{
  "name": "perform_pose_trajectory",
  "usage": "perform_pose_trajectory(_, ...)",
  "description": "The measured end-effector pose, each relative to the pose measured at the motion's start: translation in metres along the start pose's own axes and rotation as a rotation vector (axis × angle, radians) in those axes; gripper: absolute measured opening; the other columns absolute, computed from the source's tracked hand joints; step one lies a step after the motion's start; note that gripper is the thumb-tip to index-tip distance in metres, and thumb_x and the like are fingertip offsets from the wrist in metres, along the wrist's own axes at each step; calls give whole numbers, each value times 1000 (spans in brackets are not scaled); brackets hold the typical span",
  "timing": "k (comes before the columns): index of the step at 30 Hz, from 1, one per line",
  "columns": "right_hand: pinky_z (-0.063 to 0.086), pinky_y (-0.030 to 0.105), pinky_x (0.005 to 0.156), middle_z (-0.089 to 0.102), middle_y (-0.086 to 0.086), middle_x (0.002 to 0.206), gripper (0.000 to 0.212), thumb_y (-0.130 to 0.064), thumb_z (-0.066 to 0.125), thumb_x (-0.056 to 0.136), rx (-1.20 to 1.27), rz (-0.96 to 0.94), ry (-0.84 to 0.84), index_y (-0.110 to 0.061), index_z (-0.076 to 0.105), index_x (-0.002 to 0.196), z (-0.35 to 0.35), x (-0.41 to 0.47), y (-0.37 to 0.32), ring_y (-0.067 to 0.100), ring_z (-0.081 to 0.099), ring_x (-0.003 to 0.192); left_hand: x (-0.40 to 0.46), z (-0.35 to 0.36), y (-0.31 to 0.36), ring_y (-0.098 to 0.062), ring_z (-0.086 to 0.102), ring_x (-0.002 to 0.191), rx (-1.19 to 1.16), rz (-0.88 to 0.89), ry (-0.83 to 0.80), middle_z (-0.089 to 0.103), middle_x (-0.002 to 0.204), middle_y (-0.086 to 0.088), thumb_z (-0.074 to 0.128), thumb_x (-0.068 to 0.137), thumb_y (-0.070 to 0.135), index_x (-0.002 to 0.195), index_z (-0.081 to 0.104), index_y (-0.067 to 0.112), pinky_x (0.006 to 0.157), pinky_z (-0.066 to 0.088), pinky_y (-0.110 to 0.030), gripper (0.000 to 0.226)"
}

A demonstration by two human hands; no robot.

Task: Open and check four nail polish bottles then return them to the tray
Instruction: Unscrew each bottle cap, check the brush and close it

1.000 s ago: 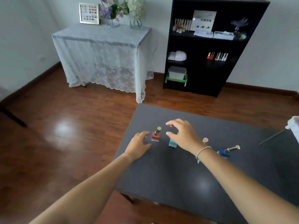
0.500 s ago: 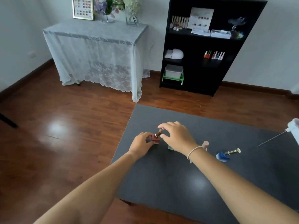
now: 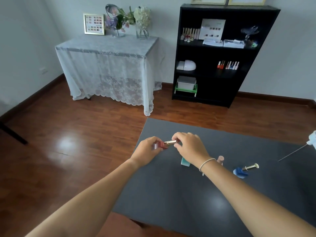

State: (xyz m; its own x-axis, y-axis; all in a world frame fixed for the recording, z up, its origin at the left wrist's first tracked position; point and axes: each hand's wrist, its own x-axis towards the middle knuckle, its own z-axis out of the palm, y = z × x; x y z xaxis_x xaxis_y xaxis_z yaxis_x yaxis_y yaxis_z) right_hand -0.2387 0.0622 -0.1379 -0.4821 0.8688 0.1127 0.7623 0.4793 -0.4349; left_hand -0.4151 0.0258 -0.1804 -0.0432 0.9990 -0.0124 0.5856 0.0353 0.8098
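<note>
A red nail polish bottle [image 3: 161, 145] is held tilted on its side above the dark grey table [image 3: 188, 194]. My left hand [image 3: 147, 152] grips its red body. My right hand [image 3: 189, 147] pinches its gold cap [image 3: 170, 143]. Under my right wrist stands a teal bottle [image 3: 185, 163], partly hidden. A pink bottle [image 3: 220, 159] shows just behind the wrist. A blue bottle [image 3: 240, 172] with a gold cap lies tipped on the table to the right. No tray is in view.
A thin metal rod with a white object [image 3: 312, 141] reaches in at the table's right edge. Beyond the table are a wooden floor, a lace-covered side table [image 3: 109, 65] with flowers, and a black shelf [image 3: 220, 55] holding more polish bottles.
Both hands closed on the red bottle, lifted it off the table and tipped it sideways. The right hand moved from above the teal bottle to the gold cap.
</note>
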Motion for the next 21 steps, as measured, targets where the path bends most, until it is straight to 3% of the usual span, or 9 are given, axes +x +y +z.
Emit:
perform_pose_trajectory(6,36,36,81,69,1,92,18,-30,51,90,17,22,29,-16,60,96,-10,-2,-5,24,54,86,2,-13,10,-14,55,93,63,77,19,67,95,2,66,78,11,90,63,19,84,43,-24,15)
perform_pose_trajectory(11,39,40,81,65,8,77,39,-43,38,94,-29,86,22,-11,60,85,-16,-6,-6,28,55,81,1,-16,18,-6,52,89,92,141,33,59,85,20,65,79,12,90,63,23,77,37,-5,15)
perform_pose_trajectory(14,40,41,80,56,2,68,44,-45,33,95,-15,118,14,-12,59,83,-18,-9,-4,30,56,79,0,-15,22,-1,51,87,79,152,44,57,84,22,65,79,13,89,63,26,75,35,-2,17)
perform_pose_trajectory(18,38,37,81,64,-1,79,25,-40,49,89,113,100,29,-17,55,99,-19,-16,-4,23,57,79,-2,-14,25,0,52,86,75,150,50,57,87,18,66,79,14,91,62,26,74,36,-2,18)
perform_pose_trajectory(21,36,36,80,65,-1,82,12,-24,53,87,129,48,77,-17,52,97,-18,-21,-3,24,58,81,-4,-12,28,-2,52,87,76,154,46,58,88,16,66,79,15,90,62,29,76,39,-10,18)
